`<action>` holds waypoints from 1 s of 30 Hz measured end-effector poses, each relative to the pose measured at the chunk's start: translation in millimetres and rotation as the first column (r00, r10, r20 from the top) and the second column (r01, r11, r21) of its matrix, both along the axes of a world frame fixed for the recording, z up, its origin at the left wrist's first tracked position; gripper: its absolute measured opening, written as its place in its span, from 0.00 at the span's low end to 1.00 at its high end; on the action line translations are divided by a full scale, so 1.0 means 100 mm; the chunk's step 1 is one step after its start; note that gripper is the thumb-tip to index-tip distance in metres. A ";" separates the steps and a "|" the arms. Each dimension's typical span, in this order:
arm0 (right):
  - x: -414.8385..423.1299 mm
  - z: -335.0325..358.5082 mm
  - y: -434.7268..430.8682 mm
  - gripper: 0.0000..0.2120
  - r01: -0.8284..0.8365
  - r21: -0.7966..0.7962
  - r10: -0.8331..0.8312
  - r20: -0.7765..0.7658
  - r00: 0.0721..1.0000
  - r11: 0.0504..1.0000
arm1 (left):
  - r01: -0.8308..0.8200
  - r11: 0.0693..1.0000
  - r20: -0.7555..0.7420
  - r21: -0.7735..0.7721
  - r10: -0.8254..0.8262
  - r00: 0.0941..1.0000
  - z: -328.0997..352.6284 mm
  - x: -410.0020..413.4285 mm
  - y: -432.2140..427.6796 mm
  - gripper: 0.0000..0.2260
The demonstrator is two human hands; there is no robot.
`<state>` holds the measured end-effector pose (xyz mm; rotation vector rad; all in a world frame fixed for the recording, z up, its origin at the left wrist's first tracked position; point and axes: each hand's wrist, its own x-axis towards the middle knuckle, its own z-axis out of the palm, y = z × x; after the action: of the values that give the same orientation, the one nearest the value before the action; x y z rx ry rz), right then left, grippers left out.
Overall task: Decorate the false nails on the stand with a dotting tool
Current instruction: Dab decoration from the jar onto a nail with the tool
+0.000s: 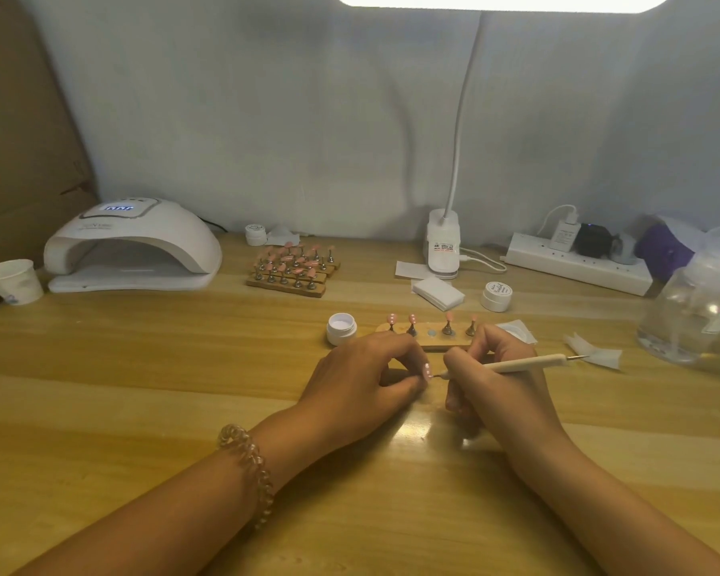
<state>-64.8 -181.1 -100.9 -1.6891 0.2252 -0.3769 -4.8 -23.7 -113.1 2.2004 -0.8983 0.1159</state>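
Hands: two. Your left hand [362,376] pinches one false nail [427,371] at thumb and fingertips. Your right hand [499,380] curls round the dotting tool [524,362] like a pen.
Dotting tool: one. Its near tip meets the held nail and its far tip points right.
Stand [433,342]: one, just behind your hands on the table [184,367]. It carries four pink nails and has one bare socket in the middle.
Dots: white ones show on the held nail and on the two left nails of the stand. The two right nails are too small to judge.
Small white pots: three. An open pot [341,327] sits just left of the stand, a lidded pot [496,296] behind it to the right, and another [255,234] by the wall.
Spare stands [294,270]: several packed together, their nails too blurred to count.
Nail lamp [132,247]: one, far left.
Hidden: your fingers cover whatever carries the held nail, and your right hand covers the stand's right end.
Cut off: the glass jar [699,309] at the right edge.
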 end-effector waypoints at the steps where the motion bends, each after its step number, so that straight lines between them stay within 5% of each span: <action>1: 0.00 0.00 0.00 0.09 0.000 0.000 0.000 -0.001 1.000 1.000 | 0.002 1.000 0.000 0.000 -0.002 1.000 0.00 0.00 0.00 0.07; 30: 0.02 -0.04 -0.02 0.10 0.002 0.019 -0.002 0.021 1.000 1.000 | 0.010 1.000 0.007 -0.002 -0.010 1.000 0.00 0.01 0.00 0.08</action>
<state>-63.2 -182.6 -105.0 -1.6660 0.2144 -0.3926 -3.9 -23.6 -112.9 2.1948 -0.9132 0.1196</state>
